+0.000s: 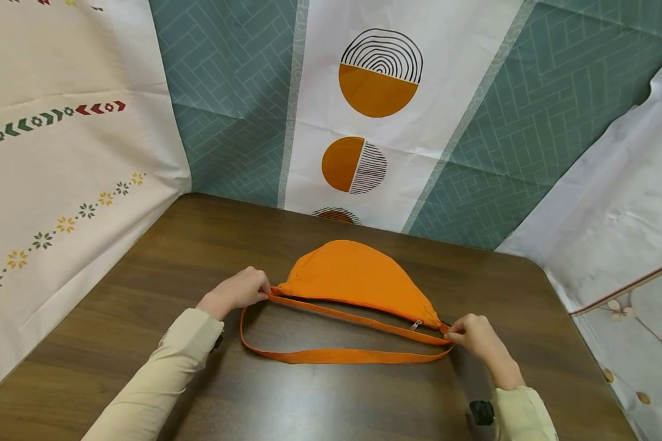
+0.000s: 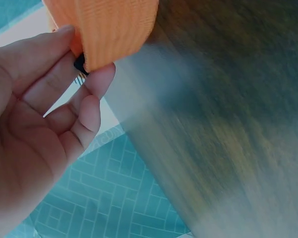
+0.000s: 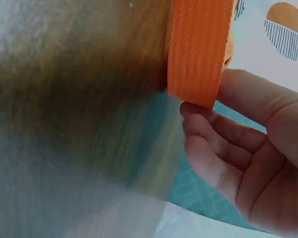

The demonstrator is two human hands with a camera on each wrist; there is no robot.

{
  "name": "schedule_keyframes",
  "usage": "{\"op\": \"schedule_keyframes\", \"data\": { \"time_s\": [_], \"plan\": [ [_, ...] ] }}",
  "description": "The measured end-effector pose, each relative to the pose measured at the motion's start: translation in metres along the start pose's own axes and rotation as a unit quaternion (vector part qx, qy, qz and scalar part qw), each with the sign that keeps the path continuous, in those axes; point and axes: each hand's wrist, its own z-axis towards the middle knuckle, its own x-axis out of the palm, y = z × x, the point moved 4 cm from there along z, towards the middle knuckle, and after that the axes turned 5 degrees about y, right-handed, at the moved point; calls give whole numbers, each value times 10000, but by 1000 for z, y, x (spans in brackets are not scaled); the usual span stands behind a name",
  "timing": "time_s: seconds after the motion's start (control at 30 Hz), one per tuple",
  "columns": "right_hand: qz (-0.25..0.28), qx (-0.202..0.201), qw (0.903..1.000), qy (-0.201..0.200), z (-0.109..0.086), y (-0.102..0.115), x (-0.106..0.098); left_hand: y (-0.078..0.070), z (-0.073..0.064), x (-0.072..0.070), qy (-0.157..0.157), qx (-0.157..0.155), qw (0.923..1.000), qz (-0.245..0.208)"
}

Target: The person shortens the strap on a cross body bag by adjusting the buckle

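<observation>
An orange waist bag (image 1: 353, 272) with a half-moon body lies on the table, its curved side toward the wall and its straight zip edge toward me. My left hand (image 1: 243, 288) pinches the strap at the bag's left end; a small black piece shows between those fingers in the left wrist view. At the right end, by the silver zip pull (image 1: 416, 325), my right hand (image 1: 477, 337) pinches the strap between thumb and fingers. From both hands the orange strap (image 1: 336, 356) runs double, one length straight along the zip and one looping nearer me.
The brown wooden table (image 1: 320, 404) reaches back to a wall hung with patterned cloth (image 1: 232, 79). White printed cloths (image 1: 60, 159) border it on the left and right. Light reflects off the table's front middle.
</observation>
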Motion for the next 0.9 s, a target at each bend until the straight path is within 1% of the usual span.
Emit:
{"op": "schedule_keyframes", "data": {
  "time_s": [0.1, 0.2, 0.33, 0.43, 0.6, 0.7, 0.83, 0.9],
  "plan": [
    [-2, 3, 10000, -6, 1, -1, -1, 3, 0, -1, -44, -113, 9999, 6],
    [0, 38, 10000, -35, 1, -3, -2, 6, 0, -2, -98, -294, 9995, 27],
    [62, 32, 9999, -88, 0, -5, -3, 7, 0, -2, -202, -376, 9991, 69],
    [123, 59, 9998, -117, -1, -6, -2, 6, 0, -1, -257, -335, 9991, 40],
    [145, -129, 9996, -222, 0, -6, 0, 6, -1, 0, -213, -369, 9989, -170],
    [159, -291, 9993, -170, 2, -5, 1, 8, -3, 0, -168, -261, 9989, -348],
    [188, -440, 9988, -60, 3, -3, 4, 10, -7, 0, -281, -145, 9976, -608],
    [241, -445, 9987, -79, 2, -3, 5, 11, -10, 1, -362, -222, 9959, -803]
  ]
}}
